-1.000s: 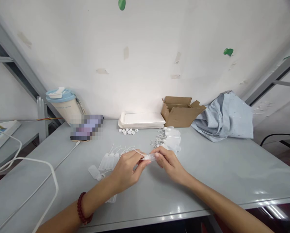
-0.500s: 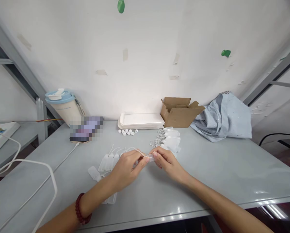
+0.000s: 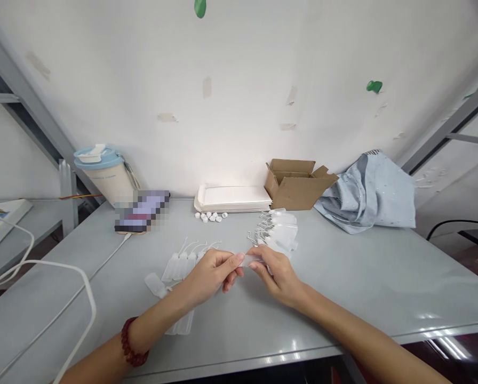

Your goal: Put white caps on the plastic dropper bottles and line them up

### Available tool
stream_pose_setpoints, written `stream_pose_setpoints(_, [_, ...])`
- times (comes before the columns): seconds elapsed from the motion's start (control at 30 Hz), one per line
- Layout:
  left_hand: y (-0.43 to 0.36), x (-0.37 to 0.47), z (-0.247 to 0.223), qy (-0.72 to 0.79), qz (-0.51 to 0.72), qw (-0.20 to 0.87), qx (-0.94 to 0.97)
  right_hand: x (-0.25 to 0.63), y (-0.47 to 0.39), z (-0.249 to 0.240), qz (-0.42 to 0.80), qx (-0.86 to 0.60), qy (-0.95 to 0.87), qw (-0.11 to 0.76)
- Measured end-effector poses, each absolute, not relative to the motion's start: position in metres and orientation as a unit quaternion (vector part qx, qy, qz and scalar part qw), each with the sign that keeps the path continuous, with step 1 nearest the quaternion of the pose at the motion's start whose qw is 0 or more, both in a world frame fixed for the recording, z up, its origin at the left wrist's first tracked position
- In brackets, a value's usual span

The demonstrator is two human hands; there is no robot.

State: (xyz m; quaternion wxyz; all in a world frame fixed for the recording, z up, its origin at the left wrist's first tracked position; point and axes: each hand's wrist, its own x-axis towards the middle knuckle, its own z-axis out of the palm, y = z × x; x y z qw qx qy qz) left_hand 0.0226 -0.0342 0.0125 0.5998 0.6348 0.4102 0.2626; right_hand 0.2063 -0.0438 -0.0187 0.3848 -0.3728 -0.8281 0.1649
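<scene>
Between my two hands is a small translucent white tag (image 3: pixel 248 260), near the middle of the grey table. My left hand (image 3: pixel 217 271) pinches its left end between thumb and fingers. The right end is held by the thumb and forefinger of my right hand (image 3: pixel 277 269). Similar tags with thin loops (image 3: pixel 180 266) lie in a row left of my left hand, and more (image 3: pixel 183 322) lie partly behind my left forearm. Beyond my right hand sits a pile of white tags (image 3: pixel 281 228). Several small white caps (image 3: pixel 210 216) lie farther back.
At the back stand a stack of white envelopes (image 3: pixel 234 198), an open cardboard box (image 3: pixel 297 191) and a bluish cloth bag (image 3: pixel 367 194). A lidded cup (image 3: pixel 106 176), a phone (image 3: pixel 143 210) and a white cable (image 3: pixel 87 290) are on the left.
My left thumb has moved up onto the tag and my left fingers have curled beneath it. My right fingers have shifted slightly on the tag. The strand above the left hand no longer shows.
</scene>
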Motion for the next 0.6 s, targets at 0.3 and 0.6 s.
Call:
stream_pose_setpoints(0.3, [-0.043, 0.024, 0.003, 0.386, 0.318, 0.289, 0.816, 0.205, -0.047, -0.004, 0.373, -0.437, -0.729, 0.372])
stream_pose_setpoints(0.6, [-0.041, 0.021, -0.011, 0.271, 0.345, -0.037, 0.898, 0.206, -0.041, -0.006, 0.572, -0.413, -0.617, 0.349])
